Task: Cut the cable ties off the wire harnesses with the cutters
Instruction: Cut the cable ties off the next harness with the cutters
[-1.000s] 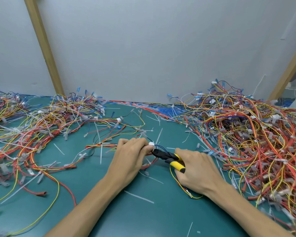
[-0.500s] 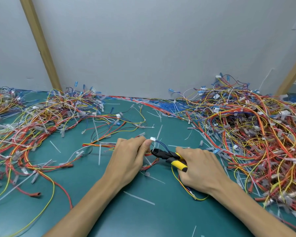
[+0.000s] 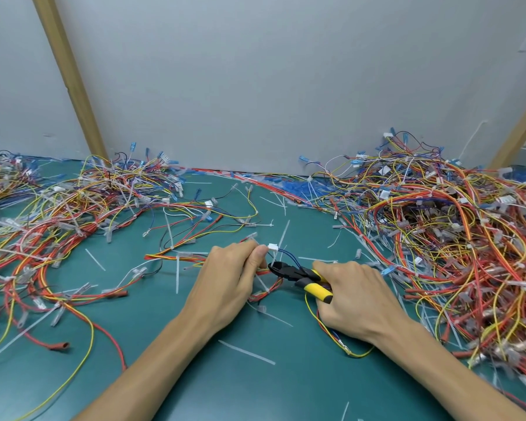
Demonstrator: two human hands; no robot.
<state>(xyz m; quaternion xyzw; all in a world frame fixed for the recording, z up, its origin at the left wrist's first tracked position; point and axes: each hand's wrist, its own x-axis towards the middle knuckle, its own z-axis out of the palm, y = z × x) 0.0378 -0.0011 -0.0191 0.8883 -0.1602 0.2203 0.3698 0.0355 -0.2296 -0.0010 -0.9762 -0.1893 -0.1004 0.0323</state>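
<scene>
My left hand [image 3: 228, 281] grips a wire harness [image 3: 176, 257] of red, orange and yellow wires on the green mat, near its white connector [image 3: 273, 246] with blue wires. My right hand [image 3: 356, 299] grips the yellow and black handles of the cutters [image 3: 301, 276]. The black jaws of the cutters point left and sit at the harness just beside my left thumb. The cable tie at the jaws is too small to make out.
A big tangle of harnesses [image 3: 444, 238] fills the right side, and another pile [image 3: 58, 214] spreads over the left. Cut white cable ties [image 3: 246, 352] lie scattered on the green mat [image 3: 255, 387]. A grey wall with wooden posts [image 3: 70, 77] stands behind.
Both hands stay at the same spot on the harness. The cutters' jaws have edged a little closer to my left thumb. The view has shifted slightly.
</scene>
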